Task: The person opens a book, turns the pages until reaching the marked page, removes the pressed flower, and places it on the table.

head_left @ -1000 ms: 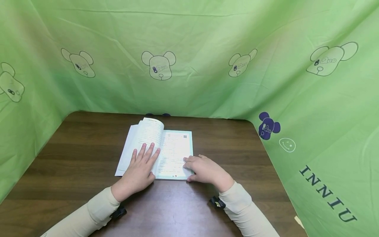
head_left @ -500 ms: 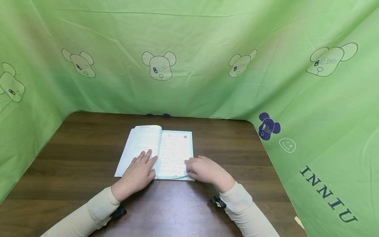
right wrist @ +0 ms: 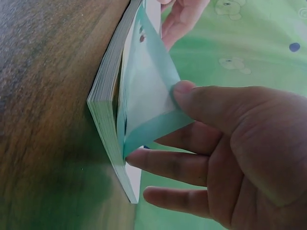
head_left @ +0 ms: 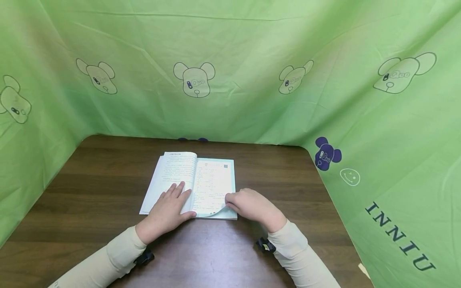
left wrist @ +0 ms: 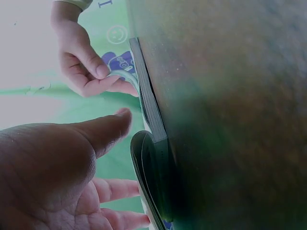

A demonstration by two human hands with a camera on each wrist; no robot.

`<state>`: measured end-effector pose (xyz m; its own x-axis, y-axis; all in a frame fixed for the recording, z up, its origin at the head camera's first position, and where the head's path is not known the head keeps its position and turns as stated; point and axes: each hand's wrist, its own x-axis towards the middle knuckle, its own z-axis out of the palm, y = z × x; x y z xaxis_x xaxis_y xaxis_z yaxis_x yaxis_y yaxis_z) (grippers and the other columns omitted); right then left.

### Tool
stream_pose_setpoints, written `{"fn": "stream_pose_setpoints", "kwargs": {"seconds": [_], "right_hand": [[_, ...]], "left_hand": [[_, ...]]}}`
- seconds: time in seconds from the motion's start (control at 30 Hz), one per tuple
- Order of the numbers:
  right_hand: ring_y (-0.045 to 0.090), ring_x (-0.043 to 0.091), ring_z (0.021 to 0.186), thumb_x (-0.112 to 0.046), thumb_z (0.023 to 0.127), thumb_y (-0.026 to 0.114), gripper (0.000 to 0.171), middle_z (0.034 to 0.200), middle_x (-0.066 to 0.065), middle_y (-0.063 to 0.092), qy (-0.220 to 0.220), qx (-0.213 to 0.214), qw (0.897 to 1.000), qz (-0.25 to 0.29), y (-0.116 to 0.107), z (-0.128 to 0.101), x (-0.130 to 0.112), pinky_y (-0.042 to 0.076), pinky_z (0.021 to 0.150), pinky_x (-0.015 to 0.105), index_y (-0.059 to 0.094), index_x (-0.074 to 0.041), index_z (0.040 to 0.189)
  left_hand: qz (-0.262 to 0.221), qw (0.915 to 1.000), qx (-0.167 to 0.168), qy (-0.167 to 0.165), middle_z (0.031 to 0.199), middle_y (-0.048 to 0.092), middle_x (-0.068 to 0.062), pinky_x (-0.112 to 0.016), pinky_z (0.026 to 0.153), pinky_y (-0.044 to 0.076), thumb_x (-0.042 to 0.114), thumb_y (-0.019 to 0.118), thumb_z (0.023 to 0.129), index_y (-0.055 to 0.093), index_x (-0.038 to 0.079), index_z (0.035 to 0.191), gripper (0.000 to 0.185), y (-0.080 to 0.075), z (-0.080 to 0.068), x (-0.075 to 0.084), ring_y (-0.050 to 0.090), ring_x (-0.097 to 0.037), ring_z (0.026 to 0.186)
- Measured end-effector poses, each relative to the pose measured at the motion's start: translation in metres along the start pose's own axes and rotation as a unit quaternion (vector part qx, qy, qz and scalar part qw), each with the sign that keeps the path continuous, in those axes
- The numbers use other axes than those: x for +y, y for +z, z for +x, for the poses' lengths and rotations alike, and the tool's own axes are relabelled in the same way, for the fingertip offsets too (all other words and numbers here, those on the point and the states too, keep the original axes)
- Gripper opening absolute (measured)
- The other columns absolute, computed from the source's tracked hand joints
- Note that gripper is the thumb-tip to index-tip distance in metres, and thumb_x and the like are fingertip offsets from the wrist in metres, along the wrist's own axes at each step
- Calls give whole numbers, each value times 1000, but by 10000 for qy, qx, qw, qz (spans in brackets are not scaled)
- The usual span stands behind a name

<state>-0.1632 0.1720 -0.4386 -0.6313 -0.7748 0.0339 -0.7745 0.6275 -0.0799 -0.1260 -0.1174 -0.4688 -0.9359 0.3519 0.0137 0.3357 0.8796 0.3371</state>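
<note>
An open book (head_left: 201, 180) with white printed pages and a pale teal border lies in the middle of the dark wooden table (head_left: 90, 180). My left hand (head_left: 169, 208) lies flat with straight fingers on the left-hand pages, its thumb (left wrist: 112, 127) near the spine. My right hand (head_left: 248, 204) pinches the lower right corner of the top right-hand page (right wrist: 148, 96) between thumb and fingers, and that corner is lifted and curled off the stack (right wrist: 108, 103). In the left wrist view the right hand (left wrist: 88, 64) holds the page edge above the book (left wrist: 148, 110).
Green cloth (head_left: 230, 60) printed with bear faces walls the table on the back, left and right. The right panel carries a purple bear (head_left: 325, 154) and dark lettering (head_left: 399, 236). Bare wood lies on both sides of the book and in front of it.
The raised left-hand pages have been pressed down flat under my left hand. My right hand has taken the right page's lower corner and lifted it off the stack.
</note>
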Motion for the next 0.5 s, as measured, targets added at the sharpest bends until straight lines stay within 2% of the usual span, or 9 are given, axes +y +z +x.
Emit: {"fn": "stream_pose_setpoints", "kwargs": {"seconds": [0.23, 0.5], "right_hand": [[35, 8, 50, -25, 102, 64, 19, 58, -12, 36, -56, 290, 9994, -162, -1, 1, 2, 35, 51, 26, 56, -19, 85], [32, 7, 49, -26, 100, 66, 17, 55, -14, 35, -156, 954, 9938, -545, -2, 2, 3, 40, 53, 30, 58, -20, 86]], "left_hand": [[0, 10000, -32, 6, 161, 36, -26, -71, 109, 35, 52, 76, 89, 52, 5, 148, 80, 1, 1, -1, 33, -50, 148], [16, 10000, -4, -24, 160, 37, -26, -71, 107, 36, 54, 78, 85, 52, 6, 148, 84, 2, 3, 0, 34, -51, 147]]}}
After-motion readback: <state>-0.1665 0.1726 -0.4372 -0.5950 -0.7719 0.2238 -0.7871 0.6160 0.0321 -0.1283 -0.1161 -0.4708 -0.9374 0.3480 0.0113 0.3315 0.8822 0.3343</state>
